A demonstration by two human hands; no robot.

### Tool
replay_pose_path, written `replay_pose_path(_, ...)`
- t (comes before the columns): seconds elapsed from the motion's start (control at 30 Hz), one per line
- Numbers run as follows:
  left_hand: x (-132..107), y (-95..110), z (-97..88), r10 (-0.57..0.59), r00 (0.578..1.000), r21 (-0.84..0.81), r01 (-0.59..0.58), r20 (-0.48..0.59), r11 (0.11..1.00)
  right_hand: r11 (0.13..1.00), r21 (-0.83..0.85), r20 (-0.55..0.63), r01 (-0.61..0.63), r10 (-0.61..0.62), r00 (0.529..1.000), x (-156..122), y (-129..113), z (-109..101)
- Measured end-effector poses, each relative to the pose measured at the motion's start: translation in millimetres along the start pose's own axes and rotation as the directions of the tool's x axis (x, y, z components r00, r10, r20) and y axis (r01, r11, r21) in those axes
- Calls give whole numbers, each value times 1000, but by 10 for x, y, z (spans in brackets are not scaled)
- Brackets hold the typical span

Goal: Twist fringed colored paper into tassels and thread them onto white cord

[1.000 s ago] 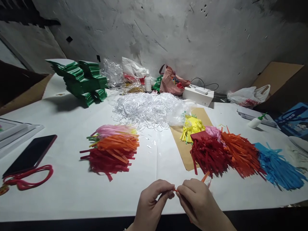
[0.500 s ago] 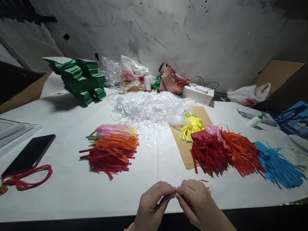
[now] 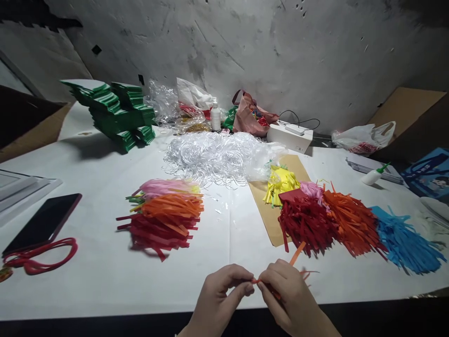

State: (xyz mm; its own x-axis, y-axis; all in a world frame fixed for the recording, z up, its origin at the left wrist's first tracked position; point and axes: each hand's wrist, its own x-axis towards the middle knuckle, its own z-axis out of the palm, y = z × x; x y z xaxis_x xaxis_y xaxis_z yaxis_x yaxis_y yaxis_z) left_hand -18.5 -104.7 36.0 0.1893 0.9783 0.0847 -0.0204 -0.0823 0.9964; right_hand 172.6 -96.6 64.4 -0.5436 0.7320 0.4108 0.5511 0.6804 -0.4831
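Both my hands meet at the table's near edge. My left hand [image 3: 220,297] pinches the end of an orange fringed paper piece [image 3: 296,254] with thumb and forefinger. My right hand [image 3: 286,295] is closed on the same piece, and its orange strips stick out up and to the right of my fingers. Just beyond my right hand lie fringed paper heaps: dark red [image 3: 305,223], orange [image 3: 351,224] and blue [image 3: 403,241]. To the left lies a stacked pile of pink, orange and red fringes [image 3: 164,215].
A brown envelope [image 3: 264,206] lies under yellow fringes [image 3: 279,183]. Behind are a tangle of clear white strands [image 3: 213,157], green paper stacks [image 3: 115,112], bags, a white box [image 3: 289,136] and glue bottles. A dark phone [image 3: 44,222] with red lanyard lies at left.
My hands have stayed together at the table edge, working the orange piece. Its strips now stick up to the right again, after being tucked low half a second ago.
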Motion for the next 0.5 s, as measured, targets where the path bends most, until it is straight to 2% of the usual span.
replay_pose_path(0.1,7,38,-4,-167,986,-124,169,25,978,1000,11,-19,-12,12,1000,-11,-11,21)
replay_pose_path(0.17,13,55,-11,-209,977,-160,214,44,964,999,35,-33,-23,24,999,-24,-8,36)
replay_pose_path(0.27,7,47,-19,-182,983,-127,182,15,975,1000,19,-80,25,-23,996,-40,15,82)
replay_pose_path(0.4,-37,-11,-17,-111,994,-17,110,-22,994,972,-100,-163,215,-229,960,-12,41,183)
replay_pose_path(0.5,-72,-46,-29,-39,998,109,44,-40,993,946,-177,-181,274,-304,935,19,54,247)
